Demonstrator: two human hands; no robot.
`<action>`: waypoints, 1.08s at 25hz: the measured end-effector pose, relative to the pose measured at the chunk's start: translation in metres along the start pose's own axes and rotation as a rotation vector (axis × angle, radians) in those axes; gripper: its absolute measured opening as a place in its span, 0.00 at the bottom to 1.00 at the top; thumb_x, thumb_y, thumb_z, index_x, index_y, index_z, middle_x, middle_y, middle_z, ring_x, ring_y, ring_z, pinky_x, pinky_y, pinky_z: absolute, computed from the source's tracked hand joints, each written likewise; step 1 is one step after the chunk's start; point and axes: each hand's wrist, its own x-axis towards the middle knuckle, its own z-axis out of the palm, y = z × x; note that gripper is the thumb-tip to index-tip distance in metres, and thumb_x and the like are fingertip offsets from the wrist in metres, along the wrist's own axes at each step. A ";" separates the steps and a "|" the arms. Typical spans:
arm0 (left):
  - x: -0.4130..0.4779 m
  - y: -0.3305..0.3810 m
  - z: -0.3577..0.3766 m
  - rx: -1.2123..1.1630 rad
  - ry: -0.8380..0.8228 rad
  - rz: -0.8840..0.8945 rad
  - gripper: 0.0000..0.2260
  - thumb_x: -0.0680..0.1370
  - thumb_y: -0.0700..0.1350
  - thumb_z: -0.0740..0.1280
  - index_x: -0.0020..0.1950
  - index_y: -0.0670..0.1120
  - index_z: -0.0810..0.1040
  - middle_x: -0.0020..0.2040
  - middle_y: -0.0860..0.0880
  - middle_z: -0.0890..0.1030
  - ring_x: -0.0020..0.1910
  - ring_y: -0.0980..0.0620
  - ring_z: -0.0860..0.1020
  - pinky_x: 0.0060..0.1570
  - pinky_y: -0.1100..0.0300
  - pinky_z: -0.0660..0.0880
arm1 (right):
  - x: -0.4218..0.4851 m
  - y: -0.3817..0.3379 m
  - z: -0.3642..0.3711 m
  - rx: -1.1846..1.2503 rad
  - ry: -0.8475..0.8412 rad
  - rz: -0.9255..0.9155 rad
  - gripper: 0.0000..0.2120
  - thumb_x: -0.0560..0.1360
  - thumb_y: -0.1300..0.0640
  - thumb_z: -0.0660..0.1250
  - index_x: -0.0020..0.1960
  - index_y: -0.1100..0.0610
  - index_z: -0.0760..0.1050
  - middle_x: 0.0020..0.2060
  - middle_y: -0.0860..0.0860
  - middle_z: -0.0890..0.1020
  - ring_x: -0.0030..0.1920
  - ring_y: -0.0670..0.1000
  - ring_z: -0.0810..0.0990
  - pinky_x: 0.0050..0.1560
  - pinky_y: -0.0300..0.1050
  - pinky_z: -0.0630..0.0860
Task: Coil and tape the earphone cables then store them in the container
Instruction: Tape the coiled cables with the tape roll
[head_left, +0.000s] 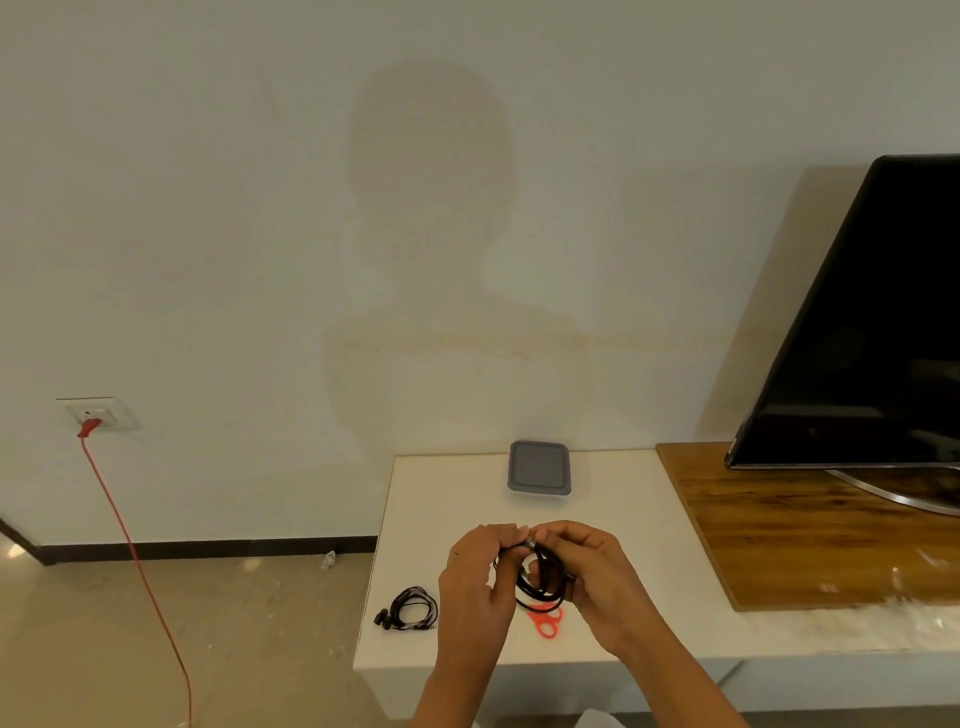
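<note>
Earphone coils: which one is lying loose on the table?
The left coil, lying on the table near its front edge, earbuds beside it. The other coil is held between the left hand and right hand.

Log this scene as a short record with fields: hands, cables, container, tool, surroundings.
left hand: pinches the top of the held coil
right hand: grips the same coil from the right
held coil: black earphone cable, looped, above the white table
second coil: black, lies untouched at the table's front left
container: grey, lid on, near the table's far edge
scissors: red handles, on the table beneath the hands
surroundings: television on a wooden board at right
</note>
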 end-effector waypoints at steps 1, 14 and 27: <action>-0.001 -0.002 0.001 0.018 0.009 0.011 0.07 0.76 0.50 0.61 0.52 0.57 0.75 0.46 0.60 0.80 0.51 0.66 0.76 0.52 0.73 0.73 | 0.000 -0.003 -0.001 -0.002 -0.015 0.029 0.11 0.77 0.63 0.63 0.42 0.59 0.83 0.37 0.56 0.85 0.36 0.54 0.84 0.38 0.42 0.80; 0.000 -0.001 0.004 0.157 0.046 -0.023 0.27 0.76 0.68 0.48 0.49 0.52 0.79 0.44 0.54 0.82 0.44 0.57 0.76 0.43 0.73 0.69 | 0.000 -0.010 -0.006 -0.516 0.024 -0.230 0.10 0.72 0.53 0.71 0.52 0.44 0.75 0.46 0.41 0.82 0.41 0.46 0.84 0.42 0.34 0.80; 0.011 -0.028 -0.011 0.337 -0.254 0.280 0.08 0.71 0.47 0.69 0.48 0.56 0.74 0.39 0.59 0.83 0.46 0.60 0.76 0.60 0.62 0.70 | 0.022 0.000 -0.011 -0.928 -0.313 -0.001 0.07 0.79 0.53 0.62 0.46 0.54 0.76 0.41 0.50 0.79 0.41 0.47 0.77 0.47 0.38 0.76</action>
